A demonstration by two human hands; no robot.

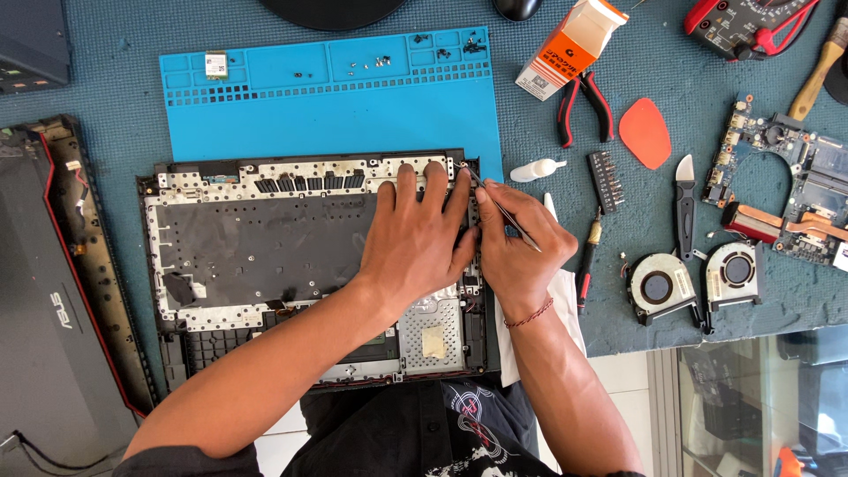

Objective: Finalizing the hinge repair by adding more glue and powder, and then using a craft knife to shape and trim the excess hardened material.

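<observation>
An opened laptop base (256, 238), its inner side up, lies in front of me on the teal work surface. My left hand (415, 238) rests flat on its right part, fingers spread toward the top right corner. My right hand (521, 247) sits right beside it and holds thin metal tweezers (499, 205), whose tip points at the top right corner of the base near my left fingertips. A red thread bracelet circles my right wrist.
A blue repair mat (327, 106) with small screws in its trays lies behind the base. To the right are red-handled pliers (583, 106), an orange pick (645, 132), a bit holder, two fans (658, 284), a circuit board (786, 185), a multimeter. A laptop lid (53, 291) lies left.
</observation>
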